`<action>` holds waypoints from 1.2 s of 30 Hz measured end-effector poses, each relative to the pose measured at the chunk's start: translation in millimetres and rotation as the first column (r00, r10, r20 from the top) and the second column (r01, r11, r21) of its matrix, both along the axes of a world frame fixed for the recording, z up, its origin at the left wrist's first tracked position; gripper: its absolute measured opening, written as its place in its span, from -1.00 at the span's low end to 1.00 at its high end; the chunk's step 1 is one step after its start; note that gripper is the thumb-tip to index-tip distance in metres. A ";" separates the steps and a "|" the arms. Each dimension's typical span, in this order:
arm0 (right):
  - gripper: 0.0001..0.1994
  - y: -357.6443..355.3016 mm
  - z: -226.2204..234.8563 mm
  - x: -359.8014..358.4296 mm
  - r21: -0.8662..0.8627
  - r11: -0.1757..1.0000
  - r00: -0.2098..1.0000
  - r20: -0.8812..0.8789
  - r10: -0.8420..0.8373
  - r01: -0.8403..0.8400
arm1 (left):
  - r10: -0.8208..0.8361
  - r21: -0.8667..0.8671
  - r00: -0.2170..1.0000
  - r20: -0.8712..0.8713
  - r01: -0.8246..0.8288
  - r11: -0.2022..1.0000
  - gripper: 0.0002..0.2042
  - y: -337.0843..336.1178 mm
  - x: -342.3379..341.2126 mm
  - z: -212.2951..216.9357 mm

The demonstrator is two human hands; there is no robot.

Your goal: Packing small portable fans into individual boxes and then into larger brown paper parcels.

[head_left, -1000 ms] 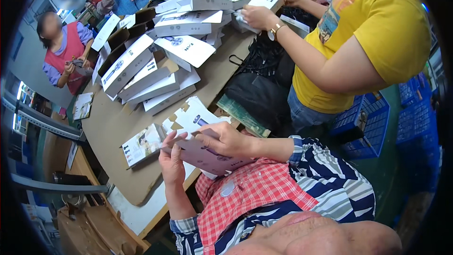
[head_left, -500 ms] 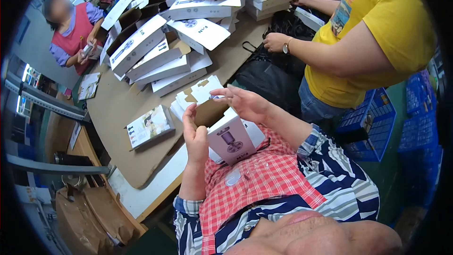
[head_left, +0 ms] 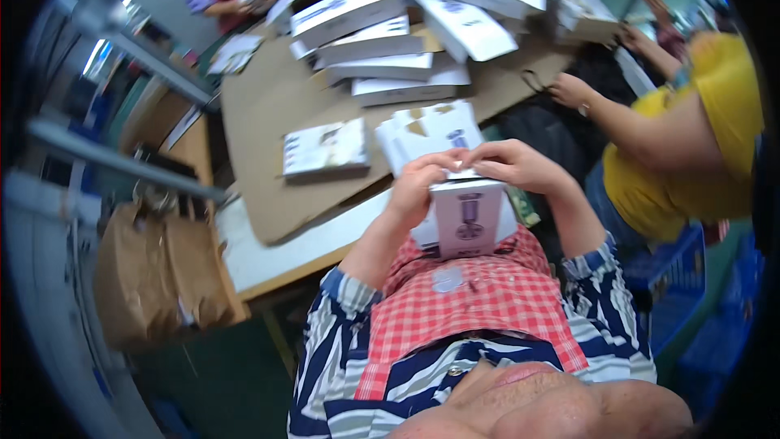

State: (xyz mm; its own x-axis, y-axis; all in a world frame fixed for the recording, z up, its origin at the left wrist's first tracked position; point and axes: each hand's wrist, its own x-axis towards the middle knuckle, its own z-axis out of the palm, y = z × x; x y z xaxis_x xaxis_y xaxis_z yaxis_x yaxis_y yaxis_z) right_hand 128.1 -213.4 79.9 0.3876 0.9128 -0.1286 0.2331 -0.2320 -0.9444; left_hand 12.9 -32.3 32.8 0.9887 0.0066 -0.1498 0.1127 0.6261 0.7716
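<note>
A white carton box (head_left: 469, 221) with a purple fan picture stands upright against my red checked apron, its top end facing away from me. My left hand (head_left: 421, 183) grips the box's left upper edge, its fingers bent over the top. From the right, my right hand (head_left: 520, 167) holds the same top end. The fingertips of both hands meet there, over a flap, so most of the flap is hidden. Just beyond the hands lie several flattened white cartons (head_left: 418, 128) at the table edge. A printed white box (head_left: 326, 149) lies to their left.
A heap of white boxes (head_left: 353, 10) covers the far part of the cardboard-topped table (head_left: 260, 187). At right a person in a yellow shirt (head_left: 691, 138) stands by a black bag (head_left: 536, 118). Brown paper bags (head_left: 138, 276) are at left, blue crates (head_left: 674, 276) at lower right.
My hands have come together at the box's top. The box was open there and showed its brown inside; now that end is covered. The view has turned, so the surroundings shift.
</note>
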 end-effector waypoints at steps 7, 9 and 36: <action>-0.55 24.4 22.8 10.0 -0.300 0.916 0.880 0.312 0.359 -0.267 | -0.226 0.777 0.954 0.197 -0.012 0.630 -0.85 10.0 -16.9 9.5; -0.54 23.2 22.7 9.7 -0.275 0.930 0.888 0.323 0.328 -0.243 | -0.238 0.827 0.934 0.267 -0.095 0.555 -0.83 8.0 -28.1 22.1; -0.39 59.7 -64.0 -10.8 0.165 0.896 0.736 0.520 -0.433 0.411 | 0.408 0.879 0.806 0.429 -0.477 0.018 -0.33 40.2 2.2 -74.2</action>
State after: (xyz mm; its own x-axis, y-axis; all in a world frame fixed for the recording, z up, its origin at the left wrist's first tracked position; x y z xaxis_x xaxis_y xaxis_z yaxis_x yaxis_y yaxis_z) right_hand 117.4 -153.6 15.9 0.7297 0.6385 0.2447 0.5842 -0.3963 -0.7082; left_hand 15.1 7.9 -41.4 0.7409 0.5404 0.3988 0.0628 -0.6470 0.7599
